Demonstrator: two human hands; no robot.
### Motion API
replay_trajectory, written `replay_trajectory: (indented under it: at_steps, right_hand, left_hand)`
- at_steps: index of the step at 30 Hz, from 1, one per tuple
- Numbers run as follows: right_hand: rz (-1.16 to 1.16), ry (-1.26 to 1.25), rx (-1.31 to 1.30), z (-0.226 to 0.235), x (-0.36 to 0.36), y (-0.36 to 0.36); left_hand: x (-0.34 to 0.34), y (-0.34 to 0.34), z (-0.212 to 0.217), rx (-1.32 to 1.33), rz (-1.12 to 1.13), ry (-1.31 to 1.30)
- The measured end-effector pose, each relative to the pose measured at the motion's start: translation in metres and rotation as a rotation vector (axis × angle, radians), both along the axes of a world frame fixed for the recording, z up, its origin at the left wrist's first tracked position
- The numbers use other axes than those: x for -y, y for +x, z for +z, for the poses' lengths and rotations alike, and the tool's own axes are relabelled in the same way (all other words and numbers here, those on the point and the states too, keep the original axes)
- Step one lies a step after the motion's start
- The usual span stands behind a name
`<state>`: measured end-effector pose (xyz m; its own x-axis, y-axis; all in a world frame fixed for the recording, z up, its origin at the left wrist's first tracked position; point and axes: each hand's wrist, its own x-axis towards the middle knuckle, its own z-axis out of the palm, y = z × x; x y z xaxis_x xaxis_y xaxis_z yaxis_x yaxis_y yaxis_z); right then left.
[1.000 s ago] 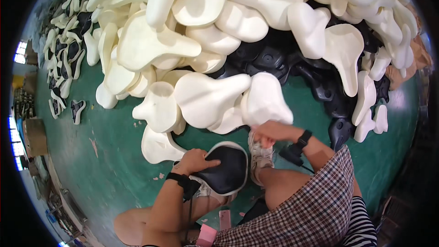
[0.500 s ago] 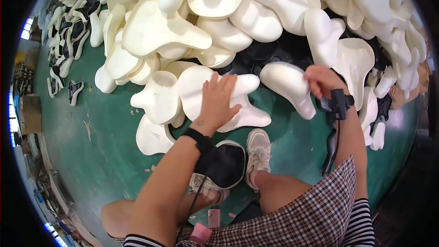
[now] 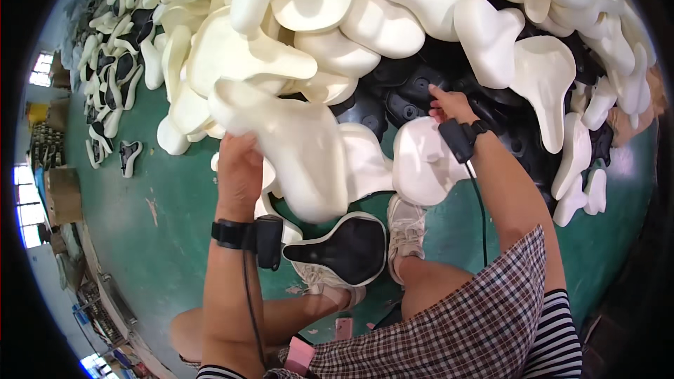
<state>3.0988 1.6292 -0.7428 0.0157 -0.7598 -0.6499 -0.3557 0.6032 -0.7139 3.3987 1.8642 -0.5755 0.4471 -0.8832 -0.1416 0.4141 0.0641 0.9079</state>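
Left hand (image 3: 240, 161) grips a smooth, cream, saddle-shaped foam pad (image 3: 291, 147).

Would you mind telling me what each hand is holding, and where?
The left hand grips a cream foam saddle pad by its left edge; the right hand holds nothing.

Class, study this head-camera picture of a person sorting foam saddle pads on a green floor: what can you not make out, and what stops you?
- Left hand, head view: the fingertips are hidden behind the cream foam pad it lifts.
- Right hand: whether it grips anything is unclear; it reaches onto the black saddle shells.
- Black saddle shells: mostly buried under cream pads.
- Far-left saddles: too small and bent by the fisheye rim.
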Motion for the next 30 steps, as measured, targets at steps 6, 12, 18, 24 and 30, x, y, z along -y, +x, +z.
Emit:
replay_trajectory:
  at_steps: [6,12,18,24,30]
  right_hand:
    - [-0.165,0.024,0.416,0.037,-0.021,0.015]
    - [0.165,-0.259,0.326,0.116,-0.126,-0.008]
    - [0.969,-0.471,0.219,0.164,-0.15,0.03]
    - [0.839,-0.885,-0.136,0.049,-0.102,0.027]
    - [1.059,-0.821,-0.08,0.018,-0.135,0.034]
  left_hand:
    - [-0.077,0.046,-0.088,-0.056,-0.069,0.839]
    - [-0.101,-0.005,-0.085,0.201,-0.154,0.764]
    - [-0.129,-0.012,-0.131,0.377,-0.042,0.769]
    - [-0.134,-0.019,-0.149,0.441,-0.059,0.781]
    - [-0.114,-0.019,-0.107,0.081,-0.083,0.764]
